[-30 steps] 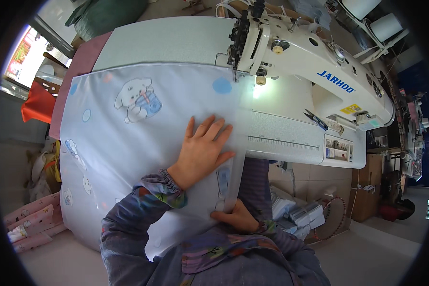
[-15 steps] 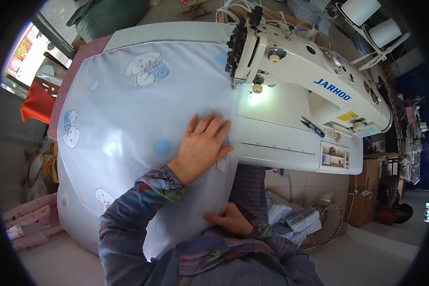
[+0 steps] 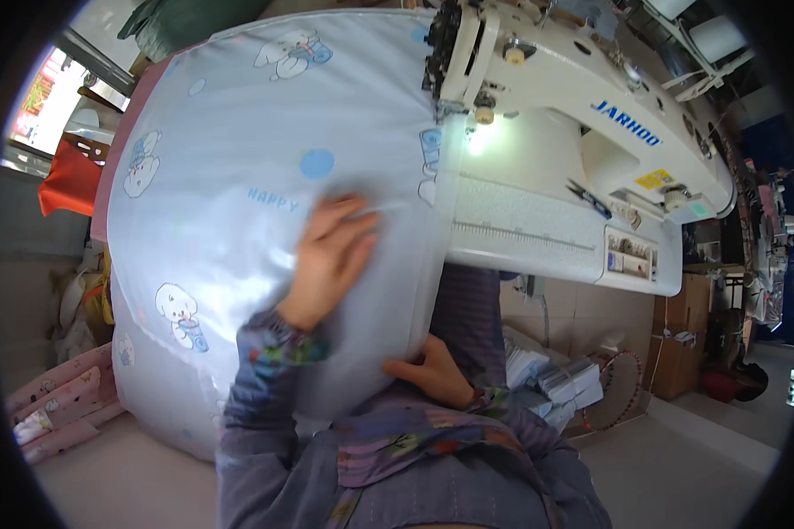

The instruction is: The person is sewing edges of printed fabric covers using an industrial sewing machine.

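Observation:
A wide sheet of pale blue fabric [image 3: 229, 247], printed with white puppies and blue dots, spreads over the sewing table and under the needle end of a white sewing machine [image 3: 538, 70]. Over its middle is my left hand [image 3: 326, 256], blurred, fingers stretched out and holding nothing; whether it touches the cloth I cannot tell. Down at the near right edge of the fabric, my right hand [image 3: 437, 372] pinches the border, thumb on top and the other fingers hidden beneath. The machine's lamp lights the spot beside the needle.
Thread snips [image 3: 588, 199] and a tray of bobbins [image 3: 631, 256] lie on the right of the machine bed. Bundled packs [image 3: 565, 383] stand on the floor below. Pink printed cloth [image 3: 66, 401] hangs at left, near an orange cloth [image 3: 71, 179] on a chair.
The fabric has slid away from me, past the needle. My left hand has come off the right border and moved left. My right hand keeps its grip on the edge. The view has shifted slightly.

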A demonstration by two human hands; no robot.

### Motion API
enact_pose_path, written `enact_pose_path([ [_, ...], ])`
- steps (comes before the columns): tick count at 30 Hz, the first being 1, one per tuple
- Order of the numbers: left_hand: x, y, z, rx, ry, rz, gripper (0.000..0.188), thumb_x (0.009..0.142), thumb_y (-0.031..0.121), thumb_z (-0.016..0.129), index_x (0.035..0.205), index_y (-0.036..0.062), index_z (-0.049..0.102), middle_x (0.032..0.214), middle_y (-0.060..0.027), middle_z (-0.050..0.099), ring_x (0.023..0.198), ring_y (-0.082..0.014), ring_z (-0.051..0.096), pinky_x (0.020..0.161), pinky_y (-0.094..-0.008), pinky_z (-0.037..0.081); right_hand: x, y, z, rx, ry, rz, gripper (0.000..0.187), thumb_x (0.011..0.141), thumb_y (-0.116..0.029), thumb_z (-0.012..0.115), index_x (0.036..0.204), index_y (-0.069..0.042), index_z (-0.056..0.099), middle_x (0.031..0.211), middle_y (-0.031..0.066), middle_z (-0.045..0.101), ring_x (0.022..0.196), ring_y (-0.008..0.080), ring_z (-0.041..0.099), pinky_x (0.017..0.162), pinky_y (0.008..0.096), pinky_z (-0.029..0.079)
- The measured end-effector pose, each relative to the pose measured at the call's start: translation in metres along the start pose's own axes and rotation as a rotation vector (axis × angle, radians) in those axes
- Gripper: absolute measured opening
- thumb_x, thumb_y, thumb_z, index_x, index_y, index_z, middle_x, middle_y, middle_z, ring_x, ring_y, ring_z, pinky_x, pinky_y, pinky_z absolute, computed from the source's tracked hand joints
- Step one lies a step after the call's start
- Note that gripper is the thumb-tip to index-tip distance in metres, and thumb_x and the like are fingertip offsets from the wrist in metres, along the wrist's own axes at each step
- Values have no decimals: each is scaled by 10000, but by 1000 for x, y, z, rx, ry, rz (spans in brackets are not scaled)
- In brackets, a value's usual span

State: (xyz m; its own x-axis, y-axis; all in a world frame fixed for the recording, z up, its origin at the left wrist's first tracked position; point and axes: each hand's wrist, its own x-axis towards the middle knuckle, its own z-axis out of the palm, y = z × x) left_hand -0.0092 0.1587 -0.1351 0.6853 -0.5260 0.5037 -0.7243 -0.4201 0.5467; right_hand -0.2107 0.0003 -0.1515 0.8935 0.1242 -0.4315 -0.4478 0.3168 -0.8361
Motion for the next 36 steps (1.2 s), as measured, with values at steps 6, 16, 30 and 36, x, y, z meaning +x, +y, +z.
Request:
enact_pose_path([
  [6,-219,-37,-106,88,1184,-873,414,1075,279,486,1374,1,555,1252,-132,651,1126,-265,611,1030,-384,474,-14,-13,9,40,-55,66,327,903,-62,746,1203,13,642,1074,71,712,979,124,647,864,290,529],
  [16,-292,-24,-86,-1069,1230,-1147,575,1055,447,490,1435,16,505,1382,-119,574,1242,-248,560,1059,-412,471,-34,-22,15,78,-10,-143,563,934,-12,672,1446,-5,439,1285,77,603,1118,131,589,936,299,501],
  [30,-268,-34,-271,-680,1065,-1249,556,1001,383,633,1377,-21,566,1300,-127,657,1121,-254,662,959,-356,545,-48,-4,7,-278,-16,-76,798,974,44,562,1628,-47,115,1593,76,354,970,34,546,832,209,475],
  [36,-278,-51,-271,-839,1033,-1166,566,1010,383,627,1412,-5,534,1346,-122,631,1177,-266,630,1005,-386,518,-35,-13,6,-112,-47,-80,744,972,50,571,1615,-32,205,1635,52,319,903,-6,510,782,173,458],
])
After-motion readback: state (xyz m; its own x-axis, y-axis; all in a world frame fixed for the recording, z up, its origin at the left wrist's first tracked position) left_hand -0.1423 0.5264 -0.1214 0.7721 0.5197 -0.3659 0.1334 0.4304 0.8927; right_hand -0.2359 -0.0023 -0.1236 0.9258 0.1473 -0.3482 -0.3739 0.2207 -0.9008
